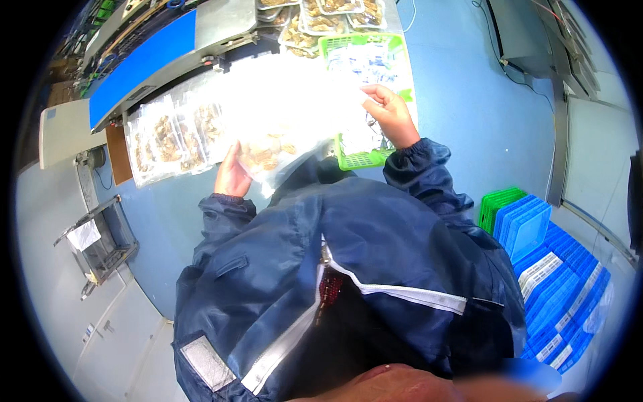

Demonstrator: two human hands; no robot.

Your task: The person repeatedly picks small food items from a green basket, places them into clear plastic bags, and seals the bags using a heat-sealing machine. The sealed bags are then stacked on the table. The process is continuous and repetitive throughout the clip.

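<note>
My left hand grips the lower left side of a clear plastic bag with brown, lumpy pieces in it. Glare washes out the bag's upper part. Over a green plastic basket, my right hand has its thumb and fingers curled toward each other; whatever lies between them is lost in the glare. Small white and blue packets fill the basket. Left of my left hand, several filled clear bags lie side by side on the work surface.
A machine with a blue belt stands at the far left. Clear trays of brown pieces are piled at the back. Blue crates are stacked at right, beside a green crate. A metal stand is at left.
</note>
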